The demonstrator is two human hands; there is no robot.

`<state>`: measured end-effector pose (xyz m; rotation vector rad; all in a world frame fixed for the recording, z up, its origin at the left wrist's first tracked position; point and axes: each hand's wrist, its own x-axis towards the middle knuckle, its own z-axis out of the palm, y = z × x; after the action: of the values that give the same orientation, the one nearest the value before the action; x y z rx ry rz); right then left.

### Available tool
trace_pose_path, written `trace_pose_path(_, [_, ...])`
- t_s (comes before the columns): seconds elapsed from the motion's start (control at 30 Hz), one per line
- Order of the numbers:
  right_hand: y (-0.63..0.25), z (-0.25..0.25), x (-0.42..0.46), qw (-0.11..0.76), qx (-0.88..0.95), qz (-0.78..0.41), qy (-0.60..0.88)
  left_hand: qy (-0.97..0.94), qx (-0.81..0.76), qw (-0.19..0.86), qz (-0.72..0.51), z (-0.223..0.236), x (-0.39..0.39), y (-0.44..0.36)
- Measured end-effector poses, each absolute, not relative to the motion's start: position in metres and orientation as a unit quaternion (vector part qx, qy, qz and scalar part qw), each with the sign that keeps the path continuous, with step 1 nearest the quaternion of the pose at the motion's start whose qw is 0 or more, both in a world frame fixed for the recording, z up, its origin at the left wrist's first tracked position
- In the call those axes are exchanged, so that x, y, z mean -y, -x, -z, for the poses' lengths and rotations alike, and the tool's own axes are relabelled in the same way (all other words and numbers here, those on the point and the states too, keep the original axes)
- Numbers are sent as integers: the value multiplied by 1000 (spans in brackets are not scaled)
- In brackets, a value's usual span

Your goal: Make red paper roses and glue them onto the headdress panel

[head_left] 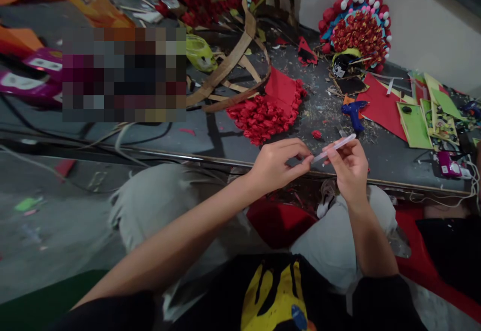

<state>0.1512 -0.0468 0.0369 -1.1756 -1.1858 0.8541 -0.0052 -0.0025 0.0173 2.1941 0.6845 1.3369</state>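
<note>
Over the front edge of the table I hold a thin, pale, translucent stick (342, 142) slantwise, its upper end pointing right. My right hand (350, 168) is closed around the stick's upper part, with thumb and fingers pressed on it. My left hand (278, 165) comes in from the left, and its thumb and fingertips pinch the lower end. Just behind my hands lies a small red paper scrap (316, 134). Farther back is a blue tool (354, 113) shaped like a small glue gun. A red panel covered with crumpled red paper tufts (259, 118) lies beyond my left hand.
Brown curved strips (235, 60) arch over the table's middle. A round red, white and blue decoration (356, 30) leans at the wall. Red card (381, 108) and green pieces (415, 125) lie right, near a purple device (449, 164). Cables (124, 138) cross the left edge.
</note>
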Motion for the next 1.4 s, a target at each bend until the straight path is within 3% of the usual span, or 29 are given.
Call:
trace_pose_path(0.93, [-152, -39, 45, 592, 489, -382, 515, -761, -282, 322, -487, -25, 3, 7])
trace_pose_path(1.23, [-153, -39, 43, 600, 477, -355, 535, -730, -235, 299, -568, -23, 7, 9])
trace_pose_path(1.4, [-155, -37, 43, 613, 476, -337, 533, -780, -233, 307, -493, -23, 3, 11])
